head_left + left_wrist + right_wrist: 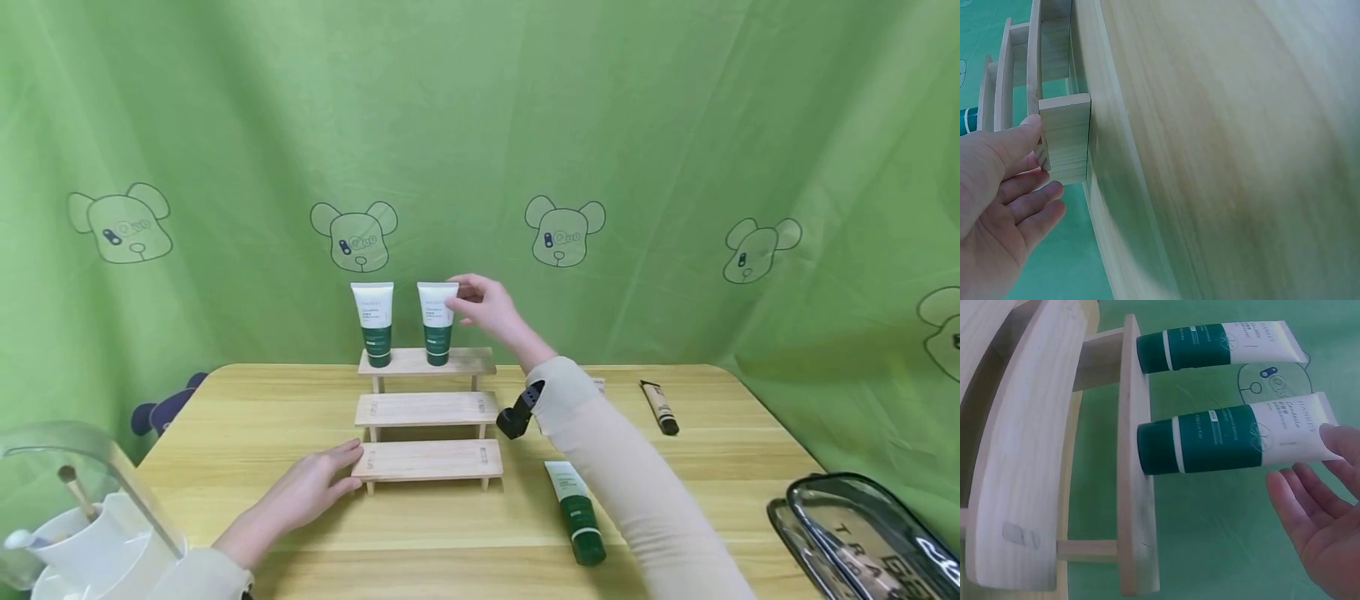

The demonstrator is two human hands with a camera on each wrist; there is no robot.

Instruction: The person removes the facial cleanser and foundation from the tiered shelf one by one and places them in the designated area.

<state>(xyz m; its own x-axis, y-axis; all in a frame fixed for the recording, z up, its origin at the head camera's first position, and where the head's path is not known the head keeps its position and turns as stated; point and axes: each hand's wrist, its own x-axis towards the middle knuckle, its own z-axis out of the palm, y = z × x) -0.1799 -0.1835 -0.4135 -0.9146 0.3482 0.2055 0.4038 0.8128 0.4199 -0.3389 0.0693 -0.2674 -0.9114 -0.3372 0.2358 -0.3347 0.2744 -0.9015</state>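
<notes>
A three-step wooden display stand [429, 460] stands on the table. Two white-and-green squeeze tubes stand cap-down on its top step: a left tube [375, 321] and a right tube [435, 321]. My right hand [487, 310] pinches the right tube's flat upper end from the side, thumb in front, as the right wrist view shows; the tube's cap [1159, 449] meets the step. At the lowest step's left end, my left hand [318, 483] holds the board, its thumb [1030, 128] on top and a finger partly hidden beneath.
Another green-and-white tube [577, 517] lies right of the stand, partly beside my right sleeve. Farther right lie a small beige tube [660, 408] and a clear black-edged pouch [862, 533]. A white brush holder [97, 542] stands front left. A green curtain [480, 125] hangs behind.
</notes>
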